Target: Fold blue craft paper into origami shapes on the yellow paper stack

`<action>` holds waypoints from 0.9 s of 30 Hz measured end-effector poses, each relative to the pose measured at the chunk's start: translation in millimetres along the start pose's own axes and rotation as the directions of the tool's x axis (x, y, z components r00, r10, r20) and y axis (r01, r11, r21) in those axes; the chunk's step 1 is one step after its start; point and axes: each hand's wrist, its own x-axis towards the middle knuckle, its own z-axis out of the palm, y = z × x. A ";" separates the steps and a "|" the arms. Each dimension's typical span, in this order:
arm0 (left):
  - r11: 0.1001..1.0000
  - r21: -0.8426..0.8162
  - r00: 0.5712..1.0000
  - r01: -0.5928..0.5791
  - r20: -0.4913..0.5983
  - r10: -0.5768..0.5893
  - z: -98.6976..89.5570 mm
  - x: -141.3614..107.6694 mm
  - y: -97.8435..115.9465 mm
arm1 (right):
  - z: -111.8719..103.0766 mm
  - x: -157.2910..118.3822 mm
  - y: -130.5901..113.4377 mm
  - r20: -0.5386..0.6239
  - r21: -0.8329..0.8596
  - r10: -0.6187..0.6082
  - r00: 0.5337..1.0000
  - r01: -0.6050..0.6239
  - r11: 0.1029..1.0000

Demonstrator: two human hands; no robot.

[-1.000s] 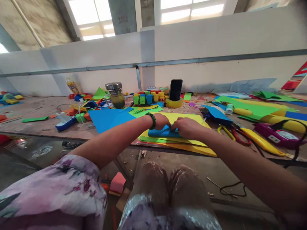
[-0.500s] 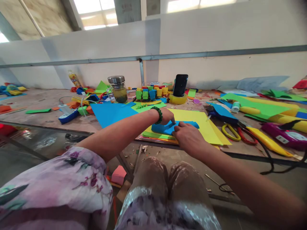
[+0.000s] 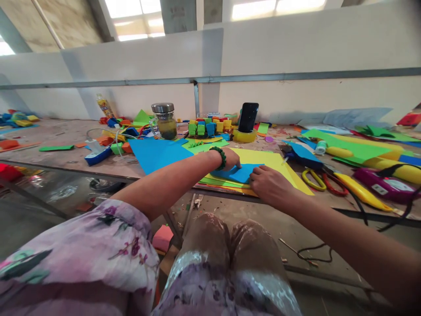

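A small folded piece of blue paper (image 3: 239, 174) lies on a stack of yellow and green sheets (image 3: 289, 175) at the table's front edge. My left hand (image 3: 229, 159), with a green bead bracelet at the wrist, presses a fingertip on the paper's upper part; its other fingers are mostly hidden. The fingers of my right hand (image 3: 265, 181) are closed on the right end of the blue paper. A large blue sheet (image 3: 158, 153) lies left of the stack, partly behind my left forearm.
Behind the stack are a phone (image 3: 248, 117) on a yellow tape roll, a lidded glass jar (image 3: 164, 122) and small coloured blocks (image 3: 210, 127). Yellow-handled scissors (image 3: 313, 180), a yellow cutter (image 3: 362, 192) and a purple power strip (image 3: 383, 185) lie on the right.
My right hand has moved slightly right, from the middle of the blue paper to its right end. The paper's visible shape has changed. My left hand has stayed nearly in place on it.
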 end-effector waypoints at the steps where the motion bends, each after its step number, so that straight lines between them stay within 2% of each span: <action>1: 1.000 -0.004 1.000 0.004 -0.007 -0.004 1.0 -0.7 0.2 | 1.8 -5.5 0.6 0.013 -0.009 0.003 1.000 -0.003 1.000; 5: 1.000 -0.023 0.999 0.004 -0.032 -0.005 5.0 -4.2 1.1 | 10.7 -27.4 8.1 0.054 -0.025 0.050 0.997 -0.049 0.998; 7: 0.999 -0.038 0.999 0.003 -0.043 -0.004 6.4 -5.6 1.8 | 12.2 -32.5 12.9 0.094 -0.021 0.115 0.989 -0.113 0.993; 10: 0.997 -0.075 0.998 0.011 -0.059 -0.015 7.7 -7.8 2.0 | 9.2 -29.6 16.6 0.127 0.016 0.201 0.971 -0.205 0.979; 13: 0.991 -0.133 0.997 0.028 -0.073 -0.038 12.2 -15.5 0.1 | 7.2 -23.2 15.4 0.123 0.124 0.179 0.976 -0.194 0.973; 17: 0.972 -0.232 0.991 0.044 -0.115 -0.072 36.1 -39.1 -2.5 | 16.3 -25.8 12.9 0.124 0.230 0.196 0.973 -0.220 0.948; 22: 0.945 -0.326 0.987 0.030 -0.141 -0.080 75.3 -61.9 -2.6 | 28.0 -34.9 9.6 0.066 0.233 0.245 0.967 -0.254 0.939; 24: 0.947 -0.316 0.983 0.052 -0.153 -0.105 77.0 -63.4 -0.4 | 25.7 -34.8 7.8 0.065 0.226 0.255 0.965 -0.263 0.938; 27: 0.966 -0.230 0.966 0.113 -0.200 -0.161 63.3 -61.9 13.5 | 17.3 -32.0 6.4 0.081 0.212 0.248 0.965 -0.260 0.942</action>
